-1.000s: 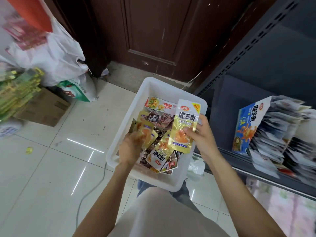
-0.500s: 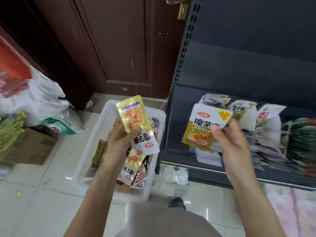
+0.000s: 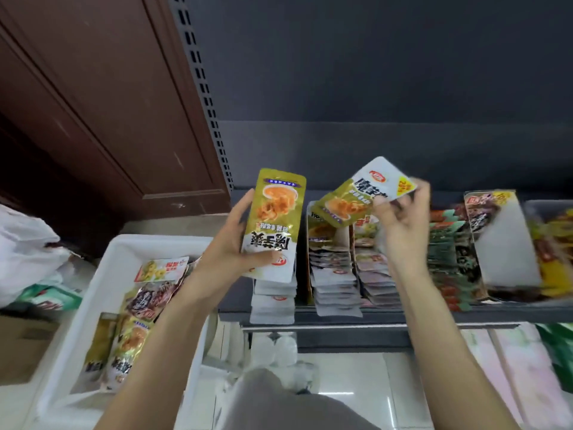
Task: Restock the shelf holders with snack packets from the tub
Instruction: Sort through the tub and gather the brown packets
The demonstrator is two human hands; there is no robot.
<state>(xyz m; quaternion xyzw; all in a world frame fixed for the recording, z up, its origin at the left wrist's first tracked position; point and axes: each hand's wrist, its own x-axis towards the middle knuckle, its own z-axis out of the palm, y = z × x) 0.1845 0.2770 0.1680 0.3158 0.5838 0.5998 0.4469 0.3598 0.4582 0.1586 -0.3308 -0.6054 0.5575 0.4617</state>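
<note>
White plastic tub (image 3: 93, 305) sits on floor lower left, just beside the shelf (image 3: 341, 315); loose snack packets (image 3: 136, 336) lie jumbled inside, gold, dark and one yellow-red near the top. Gold-and-white packet (image 3: 274, 225) held upright in left hand (image 3: 229, 243), print upside down, in front of the shelf's left end. Second gold-and-white packet (image 3: 362, 193) tilted, pinched in right hand (image 3: 400, 221) above the cardboard holders (image 3: 313, 243). Holders stand in a row on the dark shelf, packed with overlapping packets; white-edged stack (image 3: 273, 302) at the left end, blurred green and dark ones further right.
</note>
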